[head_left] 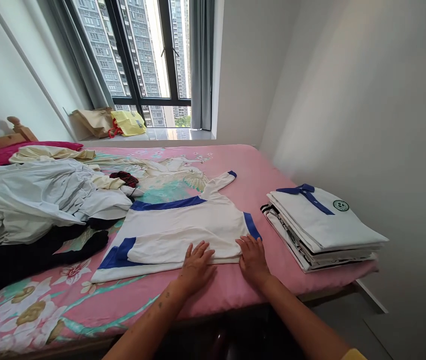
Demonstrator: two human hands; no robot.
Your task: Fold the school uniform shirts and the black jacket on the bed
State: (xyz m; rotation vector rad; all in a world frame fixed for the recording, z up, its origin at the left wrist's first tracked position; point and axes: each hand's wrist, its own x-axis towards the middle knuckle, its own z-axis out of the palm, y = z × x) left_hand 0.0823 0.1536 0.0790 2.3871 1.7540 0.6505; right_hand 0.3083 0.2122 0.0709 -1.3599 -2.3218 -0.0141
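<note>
A white shirt with blue trim (183, 227) lies spread flat on the pink floral bed (235, 285), partly folded, one sleeve pointing toward the window. My left hand (197, 265) rests palm down on the shirt's near hem, fingers stretched out. Beside it, my right hand (252, 257) lies flat on the hem's right corner, fingers also extended. Neither hand holds anything.
A stack of folded shirts (321, 230), a white polo with blue collar on top, sits at the bed's right corner. A heap of unfolded white and black clothes (36, 210) covers the left side. Bags (117, 122) stand on the window sill. A wall runs along the right.
</note>
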